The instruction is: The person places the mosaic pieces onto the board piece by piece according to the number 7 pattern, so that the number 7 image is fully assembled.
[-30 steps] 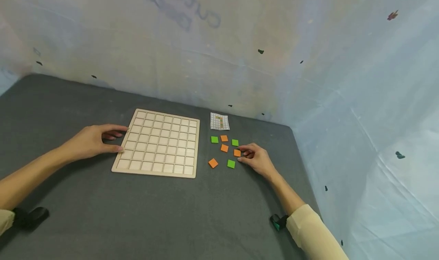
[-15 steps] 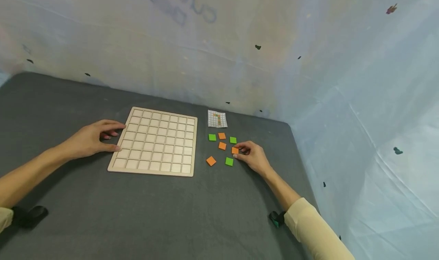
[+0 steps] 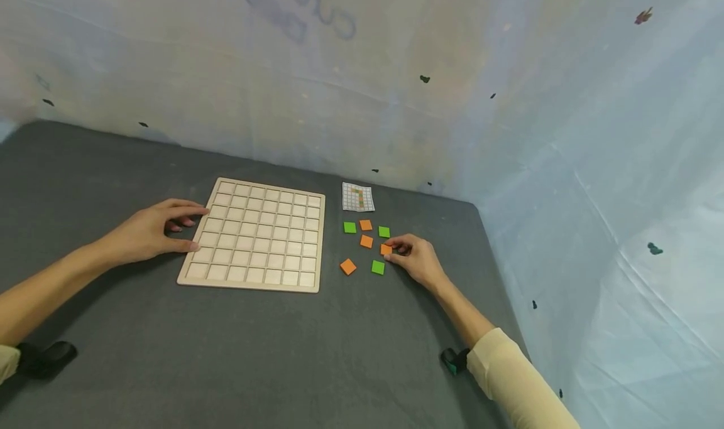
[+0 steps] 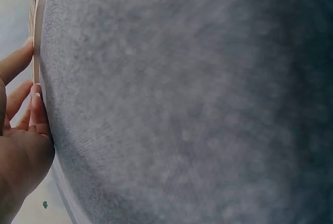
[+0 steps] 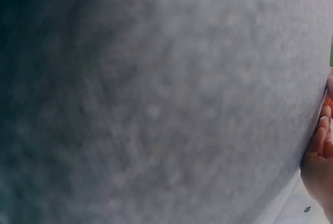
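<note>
In the head view, a pale wooden grid board lies flat on the dark grey table. My left hand rests at its left edge, thumb and forefinger spread apart with their tips on the border. The left wrist view shows those fingers against the board's thin side. To the right, my right hand pinches an orange square tile between thumb and fingertips, low at the table. Around it lie green tiles, one just behind and another just in front. Only part of the right hand shows in its wrist view.
More loose tiles lie between board and right hand: orange ones, such as the turned tile, and a green one. Behind them is a small paper card printed with a coloured grid pattern. A pale cloth wall rises behind the table.
My right hand has edged left, its fingertips passing from the orange tile's right side to either side of it. The left hand stays at the board's edge; the head view shifts slightly.
</note>
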`<move>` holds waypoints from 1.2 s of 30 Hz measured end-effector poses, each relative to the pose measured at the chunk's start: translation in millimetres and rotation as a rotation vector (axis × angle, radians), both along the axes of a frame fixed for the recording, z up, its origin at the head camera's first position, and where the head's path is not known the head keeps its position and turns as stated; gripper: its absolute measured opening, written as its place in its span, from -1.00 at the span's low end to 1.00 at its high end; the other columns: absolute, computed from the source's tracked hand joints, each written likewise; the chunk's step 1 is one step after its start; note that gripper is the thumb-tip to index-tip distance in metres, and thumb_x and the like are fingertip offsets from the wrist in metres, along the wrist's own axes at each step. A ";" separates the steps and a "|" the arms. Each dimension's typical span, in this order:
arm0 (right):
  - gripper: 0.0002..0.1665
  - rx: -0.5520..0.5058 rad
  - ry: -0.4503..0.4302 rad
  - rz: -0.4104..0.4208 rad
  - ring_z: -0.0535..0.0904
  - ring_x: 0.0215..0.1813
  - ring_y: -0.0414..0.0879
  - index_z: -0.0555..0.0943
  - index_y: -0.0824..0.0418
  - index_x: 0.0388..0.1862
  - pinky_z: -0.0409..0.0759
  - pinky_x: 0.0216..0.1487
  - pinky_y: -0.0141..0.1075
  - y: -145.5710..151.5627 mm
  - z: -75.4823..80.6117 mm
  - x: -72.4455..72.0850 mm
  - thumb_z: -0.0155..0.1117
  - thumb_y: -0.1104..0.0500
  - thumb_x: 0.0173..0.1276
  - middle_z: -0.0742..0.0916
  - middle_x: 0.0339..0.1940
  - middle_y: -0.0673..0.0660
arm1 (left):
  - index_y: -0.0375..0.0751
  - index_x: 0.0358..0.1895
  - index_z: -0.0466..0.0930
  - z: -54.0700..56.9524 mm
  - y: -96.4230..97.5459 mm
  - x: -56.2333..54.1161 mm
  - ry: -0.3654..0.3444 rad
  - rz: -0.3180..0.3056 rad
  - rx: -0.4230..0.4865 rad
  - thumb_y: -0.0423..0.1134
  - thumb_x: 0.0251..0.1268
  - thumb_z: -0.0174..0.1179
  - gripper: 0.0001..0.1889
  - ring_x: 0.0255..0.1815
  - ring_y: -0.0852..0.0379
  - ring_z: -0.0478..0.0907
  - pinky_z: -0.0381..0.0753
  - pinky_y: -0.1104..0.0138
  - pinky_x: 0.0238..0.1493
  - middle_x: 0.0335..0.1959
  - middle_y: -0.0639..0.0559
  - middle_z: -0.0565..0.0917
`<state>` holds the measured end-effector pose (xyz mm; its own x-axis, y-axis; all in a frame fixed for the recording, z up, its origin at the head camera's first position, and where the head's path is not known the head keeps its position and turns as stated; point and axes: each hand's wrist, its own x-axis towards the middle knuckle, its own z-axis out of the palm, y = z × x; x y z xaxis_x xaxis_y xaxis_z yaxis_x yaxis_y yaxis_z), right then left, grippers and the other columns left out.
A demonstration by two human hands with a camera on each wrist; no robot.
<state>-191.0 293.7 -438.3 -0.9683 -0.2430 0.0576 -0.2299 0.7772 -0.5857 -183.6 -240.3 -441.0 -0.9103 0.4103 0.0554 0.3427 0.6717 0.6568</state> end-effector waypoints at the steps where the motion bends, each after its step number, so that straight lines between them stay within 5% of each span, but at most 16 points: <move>1: -0.70 -0.006 -0.003 0.003 0.57 -0.14 -0.11 0.74 0.11 -0.02 0.54 -0.11 -0.18 0.4 0.2 0.3 0.49 0.14 0.26 0.72 -0.12 0.03 | -0.19 0.40 0.42 -0.5 0.3 -0.2 0.004 0.001 -0.001 -0.09 0.12 0.50 -0.24 0.02 0.08 0.51 0.48 0.47 -0.07 0.34 -0.22 0.35; 16: -0.69 -0.061 -0.029 -0.004 0.53 -0.26 -0.09 0.67 0.13 0.05 0.49 -0.23 -0.24 -0.6 6.3 -0.5 0.42 0.15 0.34 0.67 -0.17 0.07 | -0.18 0.43 0.39 1.4 1.4 -1.0 0.013 0.000 -0.023 -0.08 0.10 0.51 -0.20 0.03 -0.03 0.53 0.54 0.29 -0.04 0.34 -0.22 0.37; 23: -0.67 -0.093 -0.022 0.001 0.63 -0.25 -0.13 0.70 0.14 0.03 0.60 -0.22 -0.26 -10.3 12.3 -4.4 0.45 0.14 0.30 0.72 -0.24 0.04 | -0.21 0.42 0.40 -1.5 1.5 -0.5 0.057 -0.027 -0.029 -0.11 0.14 0.48 -0.24 0.03 -0.02 0.54 0.49 0.47 -0.07 0.37 -0.22 0.36; 36: -0.67 -0.116 -0.024 0.040 0.68 -0.18 -0.16 0.71 0.11 0.02 0.64 -0.15 -0.29 -46.4 25.0 -27.2 0.47 0.12 0.28 0.74 -0.20 0.03 | -0.28 0.40 0.40 -0.3 0.5 -0.8 0.087 -0.060 -0.015 -0.18 0.15 0.48 -0.26 0.00 -0.05 0.53 0.50 0.46 -0.08 0.35 -0.26 0.36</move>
<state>-218.1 247.3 -413.3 -0.9593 -0.2749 0.0647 -0.2446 0.6943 -0.6768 -184.4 -239.8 -441.3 -0.8759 0.4656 0.1263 0.4380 0.6576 0.6130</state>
